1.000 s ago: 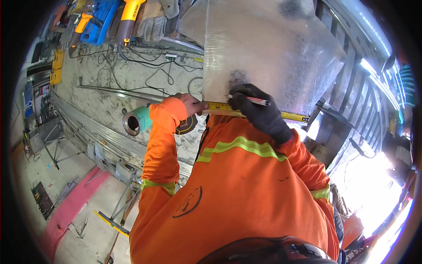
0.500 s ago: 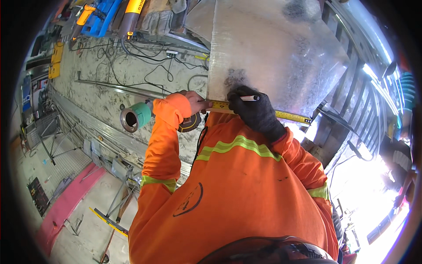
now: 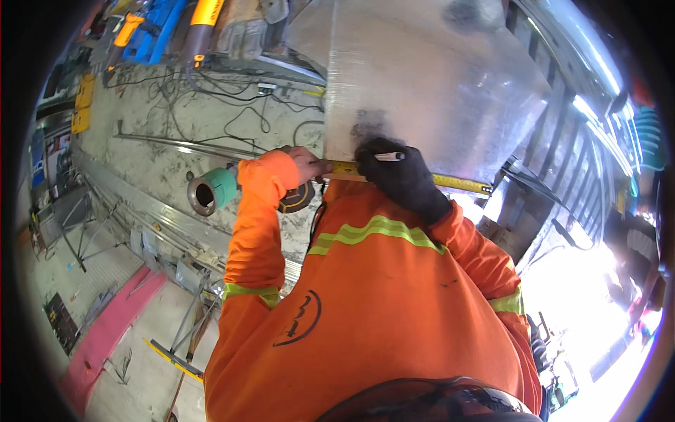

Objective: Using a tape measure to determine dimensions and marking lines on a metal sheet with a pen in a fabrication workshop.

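A shiny metal sheet [image 3: 429, 91] with dark smudges lies in front of me. Along its near edge runs the yellow blade of a tape measure [image 3: 460, 183], stretched out to the right. My bare left hand [image 3: 307, 164] pinches the blade at the sheet's left corner, with the black tape case hanging just below the fingers. In a dark glove, my right hand [image 3: 397, 176] is closed around a white marker [image 3: 389, 157] and rests over the blade at the sheet's edge. The marker's tip is hidden by the glove.
Left of my left arm stands a green cylindrical piece [image 3: 212, 191]. Black cables [image 3: 246, 116] trail over the stained surface beyond it. Yellow power tools [image 3: 202, 28] lie at the far left. Dark metal slats [image 3: 562, 133] flank the sheet's right side.
The whole view has shifted slightly, so everything sits a little further left. Both hands keep nearly the same place on the tape and sheet.
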Demonstrator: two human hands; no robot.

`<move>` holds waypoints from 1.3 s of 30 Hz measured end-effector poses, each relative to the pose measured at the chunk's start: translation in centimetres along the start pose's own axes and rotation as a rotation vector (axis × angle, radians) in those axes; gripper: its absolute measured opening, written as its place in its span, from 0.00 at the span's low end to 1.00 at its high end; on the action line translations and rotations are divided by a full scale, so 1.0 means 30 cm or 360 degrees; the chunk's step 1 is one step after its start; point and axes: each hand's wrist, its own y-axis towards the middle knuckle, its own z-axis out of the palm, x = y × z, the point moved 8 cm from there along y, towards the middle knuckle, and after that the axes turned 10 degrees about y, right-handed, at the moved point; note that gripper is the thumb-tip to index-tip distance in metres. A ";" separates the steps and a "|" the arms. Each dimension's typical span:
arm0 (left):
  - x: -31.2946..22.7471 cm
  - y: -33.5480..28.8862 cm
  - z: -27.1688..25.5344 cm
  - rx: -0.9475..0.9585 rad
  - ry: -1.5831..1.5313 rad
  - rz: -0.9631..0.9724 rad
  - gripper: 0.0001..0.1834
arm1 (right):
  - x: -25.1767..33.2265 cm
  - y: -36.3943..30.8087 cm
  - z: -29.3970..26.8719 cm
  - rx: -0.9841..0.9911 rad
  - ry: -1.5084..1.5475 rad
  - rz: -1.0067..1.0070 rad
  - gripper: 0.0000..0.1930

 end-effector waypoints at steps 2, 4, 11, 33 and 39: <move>-0.056 -0.028 -0.057 0.0065 0.0001 0.0103 0.31 | -0.003 0.002 -0.014 -0.0126 0.0103 -0.0014 0.06; -0.077 -0.040 -0.061 0.0121 -0.0065 0.0146 0.30 | -0.016 -0.001 -0.013 -0.0133 0.0094 -0.0035 0.06; -0.032 -0.014 -0.034 0.0309 -0.0164 -0.0119 0.29 | -0.017 -0.003 -0.023 -0.0065 0.0052 -0.0005 0.08; -0.052 -0.024 -0.041 0.0463 -0.0313 0.0105 0.25 | -0.059 -0.042 -0.060 -0.0039 0.0561 0.0285 0.10; -0.039 0.010 -0.036 0.0609 -0.0407 0.0342 0.21 | -0.040 -0.057 -0.046 -0.0004 0.0294 0.0370 0.09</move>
